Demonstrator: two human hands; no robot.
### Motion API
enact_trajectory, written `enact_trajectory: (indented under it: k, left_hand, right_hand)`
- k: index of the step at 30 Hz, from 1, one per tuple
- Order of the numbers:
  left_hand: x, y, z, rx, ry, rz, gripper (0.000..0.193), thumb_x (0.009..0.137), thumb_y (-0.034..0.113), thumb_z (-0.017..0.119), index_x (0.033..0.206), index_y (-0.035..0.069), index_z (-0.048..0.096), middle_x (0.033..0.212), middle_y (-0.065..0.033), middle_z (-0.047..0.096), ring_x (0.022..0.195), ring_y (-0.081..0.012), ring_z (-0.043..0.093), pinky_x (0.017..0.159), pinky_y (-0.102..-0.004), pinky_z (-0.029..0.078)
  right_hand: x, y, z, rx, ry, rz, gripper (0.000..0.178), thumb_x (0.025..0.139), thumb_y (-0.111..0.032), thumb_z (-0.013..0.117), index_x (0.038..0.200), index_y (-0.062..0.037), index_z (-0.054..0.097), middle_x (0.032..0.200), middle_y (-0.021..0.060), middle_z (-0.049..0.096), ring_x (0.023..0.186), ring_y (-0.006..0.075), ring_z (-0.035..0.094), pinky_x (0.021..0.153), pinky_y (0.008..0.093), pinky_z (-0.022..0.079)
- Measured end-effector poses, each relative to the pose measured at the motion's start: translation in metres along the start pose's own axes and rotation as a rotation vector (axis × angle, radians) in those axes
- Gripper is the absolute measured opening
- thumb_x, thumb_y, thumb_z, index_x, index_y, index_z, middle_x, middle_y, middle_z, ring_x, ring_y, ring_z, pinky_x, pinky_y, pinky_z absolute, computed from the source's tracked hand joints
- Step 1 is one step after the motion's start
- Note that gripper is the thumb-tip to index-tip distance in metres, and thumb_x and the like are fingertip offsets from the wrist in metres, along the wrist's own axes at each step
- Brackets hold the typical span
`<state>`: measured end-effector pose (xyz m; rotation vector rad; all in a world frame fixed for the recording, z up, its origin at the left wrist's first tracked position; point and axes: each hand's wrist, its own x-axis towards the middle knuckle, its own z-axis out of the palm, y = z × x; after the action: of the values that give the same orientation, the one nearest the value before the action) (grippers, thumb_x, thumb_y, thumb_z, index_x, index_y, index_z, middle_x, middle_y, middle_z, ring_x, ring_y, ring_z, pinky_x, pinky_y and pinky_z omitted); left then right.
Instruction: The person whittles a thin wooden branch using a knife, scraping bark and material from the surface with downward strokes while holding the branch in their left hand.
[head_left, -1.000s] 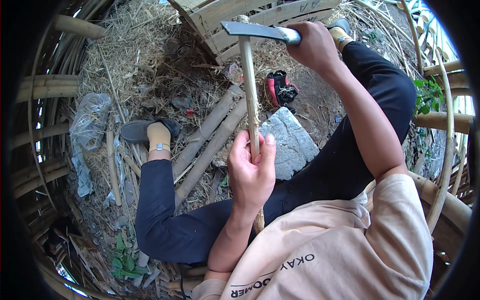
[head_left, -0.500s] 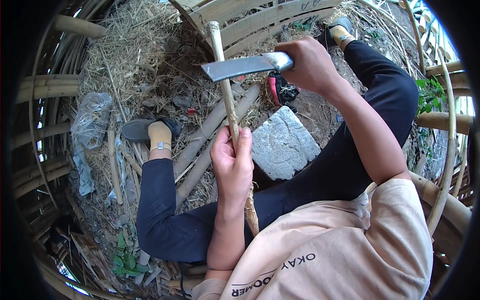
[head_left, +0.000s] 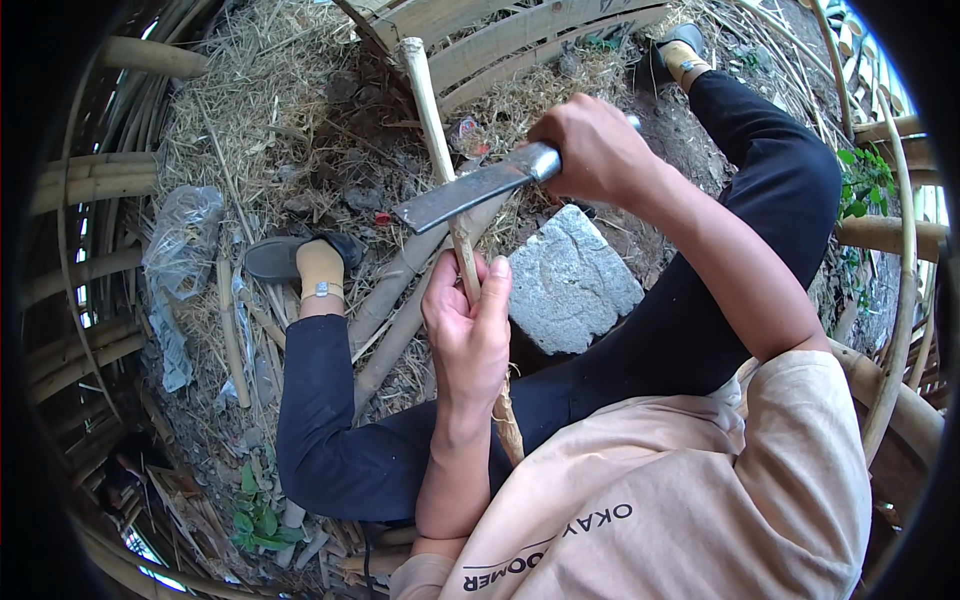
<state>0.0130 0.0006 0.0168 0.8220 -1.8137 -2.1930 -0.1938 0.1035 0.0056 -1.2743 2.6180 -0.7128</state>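
My left hand (head_left: 468, 315) is closed around a pale, peeled wooden stick (head_left: 427, 105), its thumb lying along the wood. The stick leans away from me, and its rough, shaggy lower end shows below the hand near my shirt. In my right hand (head_left: 590, 150) is a broad-bladed knife (head_left: 462, 197), gripped by its handle behind a metal collar. The blade crosses the stick a little above my left fingers and hides part of it. Blade and stick look to be touching.
A squarish grey stone block (head_left: 574, 280) sits on the ground between my legs. Poles (head_left: 388, 290) lie beside it on straw-strewn soil. A wooden slat panel (head_left: 530, 50) stands at the far side. At the left are a clear plastic bag (head_left: 183, 240) and a bamboo wall (head_left: 95, 180).
The right hand and knife have come down along the stick toward my left hand, and the blade is tilted more. The stick's top has shifted slightly left.
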Motion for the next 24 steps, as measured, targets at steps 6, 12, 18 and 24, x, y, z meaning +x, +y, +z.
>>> enact_trajectory:
  k: [6,12,18,24]
  left_hand:
    - [-0.004,-0.001,0.011,-0.103,-0.107,-0.017,0.013,0.1,0.013,0.059,0.094,0.01,0.048,0.063,0.0089,0.038,0.044,0.0019,0.03,0.037,-0.0179,0.018]
    - [0.0,0.008,0.009,-0.184,-0.019,-0.08,0.01,0.101,0.016,0.058,0.097,0.009,0.052,0.061,0.0095,0.035,0.045,0.0015,0.027,0.039,-0.0186,0.017]
    - [0.007,0.006,0.003,-0.167,0.012,-0.087,0.012,0.102,0.018,0.056,0.097,0.009,0.052,0.061,0.0096,0.033,0.046,0.0012,0.026,0.04,-0.0186,0.018]
    - [0.008,-0.006,0.0,0.065,0.077,0.017,0.014,0.102,0.016,0.058,0.093,0.007,0.051,0.061,0.0081,0.039,0.049,0.0006,0.032,0.043,-0.0202,0.022]
  right_hand:
    - [0.033,0.053,-0.026,-0.28,0.423,0.079,0.022,0.075,-0.015,0.069,0.093,-0.0084,0.077,0.078,0.0173,0.071,0.076,0.0347,0.071,0.075,0.0435,0.058]
    - [0.017,0.048,-0.019,0.033,0.37,0.099,0.026,0.072,-0.016,0.07,0.097,-0.0121,0.077,0.082,0.0178,0.071,0.078,0.0353,0.07,0.075,0.0431,0.057]
    - [0.006,0.011,-0.009,-0.007,0.082,-0.081,0.016,0.068,-0.014,0.071,0.083,-0.011,0.074,0.073,0.0124,0.07,0.071,0.0326,0.07,0.069,0.0442,0.057]
    - [0.002,0.001,0.006,-0.068,-0.051,-0.015,0.009,0.063,-0.01,0.069,0.07,-0.0061,0.066,0.068,0.0159,0.065,0.068,0.0374,0.066,0.065,0.0474,0.053]
